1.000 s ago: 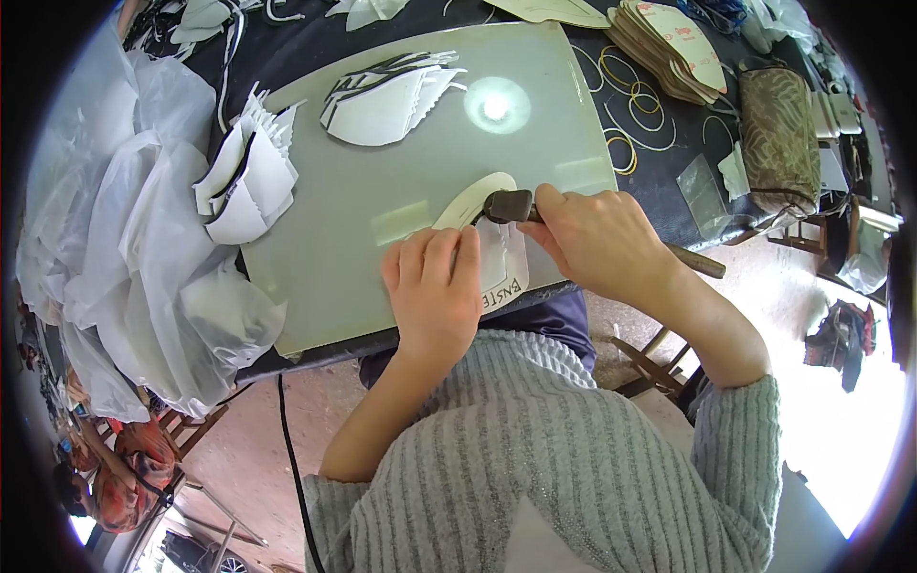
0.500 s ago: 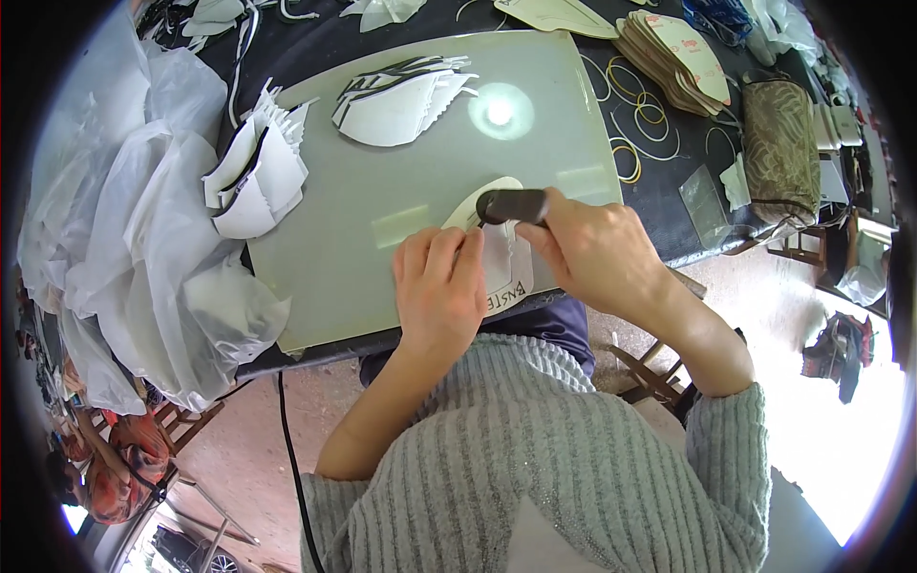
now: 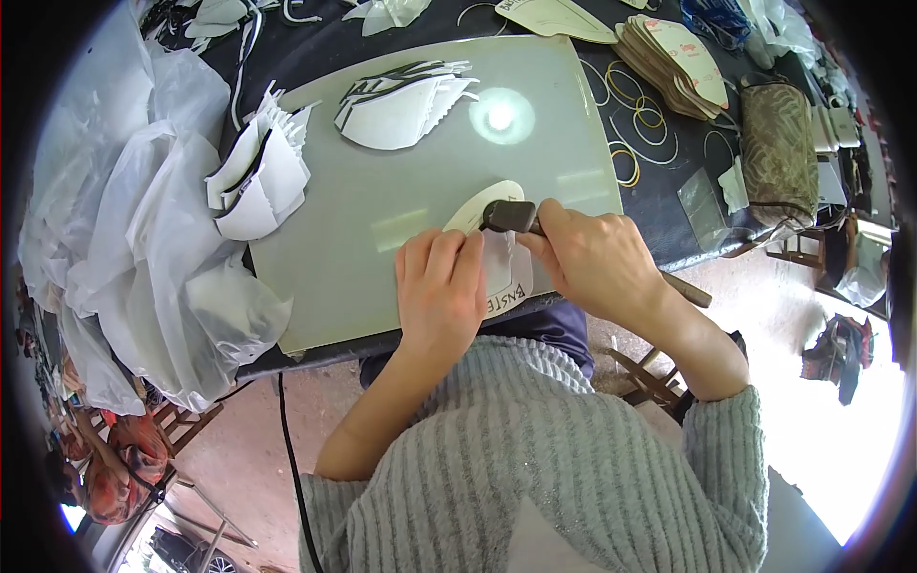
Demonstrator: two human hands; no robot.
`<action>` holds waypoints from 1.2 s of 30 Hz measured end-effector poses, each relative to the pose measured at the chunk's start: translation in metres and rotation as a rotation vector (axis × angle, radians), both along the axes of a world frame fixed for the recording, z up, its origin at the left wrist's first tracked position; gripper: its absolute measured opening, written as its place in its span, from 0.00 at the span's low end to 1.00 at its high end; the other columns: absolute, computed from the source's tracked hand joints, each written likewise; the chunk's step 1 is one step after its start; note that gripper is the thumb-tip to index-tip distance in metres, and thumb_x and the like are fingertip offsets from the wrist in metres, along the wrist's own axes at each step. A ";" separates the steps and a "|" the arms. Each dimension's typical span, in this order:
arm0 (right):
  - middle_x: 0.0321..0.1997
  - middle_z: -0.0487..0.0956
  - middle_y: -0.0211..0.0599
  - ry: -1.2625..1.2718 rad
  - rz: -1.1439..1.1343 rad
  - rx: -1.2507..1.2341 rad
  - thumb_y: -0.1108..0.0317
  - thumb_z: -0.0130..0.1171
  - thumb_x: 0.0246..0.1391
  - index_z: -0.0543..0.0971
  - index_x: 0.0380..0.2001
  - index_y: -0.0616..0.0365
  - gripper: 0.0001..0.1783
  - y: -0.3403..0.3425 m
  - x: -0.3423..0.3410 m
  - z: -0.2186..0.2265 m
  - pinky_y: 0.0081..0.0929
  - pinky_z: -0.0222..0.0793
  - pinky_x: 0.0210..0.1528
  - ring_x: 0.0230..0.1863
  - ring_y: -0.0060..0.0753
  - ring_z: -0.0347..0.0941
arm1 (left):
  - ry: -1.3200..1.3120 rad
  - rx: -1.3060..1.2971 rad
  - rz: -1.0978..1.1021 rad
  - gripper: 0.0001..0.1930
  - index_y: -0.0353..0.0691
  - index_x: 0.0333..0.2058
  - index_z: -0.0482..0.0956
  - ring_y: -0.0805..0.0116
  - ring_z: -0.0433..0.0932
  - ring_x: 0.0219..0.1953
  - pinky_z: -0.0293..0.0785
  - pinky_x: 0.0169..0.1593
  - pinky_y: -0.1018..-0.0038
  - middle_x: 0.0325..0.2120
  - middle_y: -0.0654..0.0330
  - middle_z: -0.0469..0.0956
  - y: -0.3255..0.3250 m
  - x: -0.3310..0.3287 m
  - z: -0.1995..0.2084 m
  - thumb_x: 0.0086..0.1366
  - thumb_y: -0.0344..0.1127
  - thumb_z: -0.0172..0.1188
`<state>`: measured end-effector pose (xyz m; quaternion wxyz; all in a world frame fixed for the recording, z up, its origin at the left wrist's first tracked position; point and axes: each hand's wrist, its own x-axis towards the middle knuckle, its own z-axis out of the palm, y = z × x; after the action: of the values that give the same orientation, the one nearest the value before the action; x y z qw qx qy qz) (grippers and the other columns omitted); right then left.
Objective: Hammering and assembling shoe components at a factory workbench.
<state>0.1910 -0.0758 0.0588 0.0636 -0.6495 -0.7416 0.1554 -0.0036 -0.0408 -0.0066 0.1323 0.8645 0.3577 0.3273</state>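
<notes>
My right hand (image 3: 604,256) is wrapped round the handle of a hammer (image 3: 514,217). Its dark head is just above or on the upper part of a cream template (image 3: 470,212), by my left fingertips; contact is hard to tell. My left hand (image 3: 439,282) lies with its fingers stretched over the template's left side, thumb hidden. Between the hands, a white piece (image 3: 499,265) with a ragged edge rests on the template. All this is at the near edge of a smooth grey-green board (image 3: 334,258).
White cut pieces with black edging lie in a bunch (image 3: 392,115) and a stack (image 3: 258,191). Plastic bags (image 3: 143,210) heap at left. Thin cord rings (image 3: 640,115), stacked templates (image 3: 673,62) and a patterned pouch (image 3: 780,143) lie right. Another person (image 3: 129,468) is at lower left.
The hammer head has tilted and shifted slightly nearer me, and more of the handle's end shows past my right forearm. My left hand stays in nearly the same place.
</notes>
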 end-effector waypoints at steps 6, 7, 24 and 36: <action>0.16 0.75 0.43 -0.035 -0.065 -0.018 0.56 0.56 0.64 0.70 0.29 0.63 0.19 -0.002 0.000 -0.002 0.40 0.72 0.20 0.17 0.49 0.76 | -0.021 -0.051 0.054 0.13 0.36 0.42 0.82 0.55 0.74 0.42 0.69 0.48 0.61 0.38 0.59 0.75 0.000 -0.001 0.006 0.56 0.25 0.62; 0.16 0.75 0.43 -0.037 -0.067 -0.019 0.56 0.56 0.64 0.70 0.29 0.63 0.19 -0.002 0.000 -0.003 0.40 0.72 0.20 0.17 0.49 0.76 | -0.041 -0.111 0.107 0.13 0.36 0.42 0.82 0.55 0.74 0.42 0.69 0.49 0.61 0.38 0.59 0.76 0.001 -0.002 0.007 0.56 0.26 0.62; 0.14 0.73 0.40 0.075 0.019 0.137 0.60 0.58 0.63 0.71 0.30 0.62 0.15 -0.001 -0.012 0.017 0.37 0.71 0.20 0.16 0.45 0.75 | 0.050 0.099 -0.023 0.12 0.34 0.41 0.82 0.59 0.75 0.42 0.70 0.46 0.63 0.38 0.60 0.75 -0.006 -0.014 0.000 0.56 0.25 0.64; 0.14 0.74 0.38 -0.078 -0.019 0.000 0.52 0.55 0.65 0.69 0.29 0.59 0.20 -0.003 -0.005 -0.003 0.36 0.70 0.16 0.15 0.45 0.76 | -0.102 -0.148 0.013 0.10 0.37 0.38 0.82 0.57 0.75 0.44 0.68 0.48 0.63 0.38 0.60 0.75 -0.001 -0.023 0.008 0.55 0.25 0.65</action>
<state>0.1856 -0.0784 0.0555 0.0362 -0.6621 -0.7373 0.1292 -0.0265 -0.0415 0.0013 0.2120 0.8322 0.3792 0.3445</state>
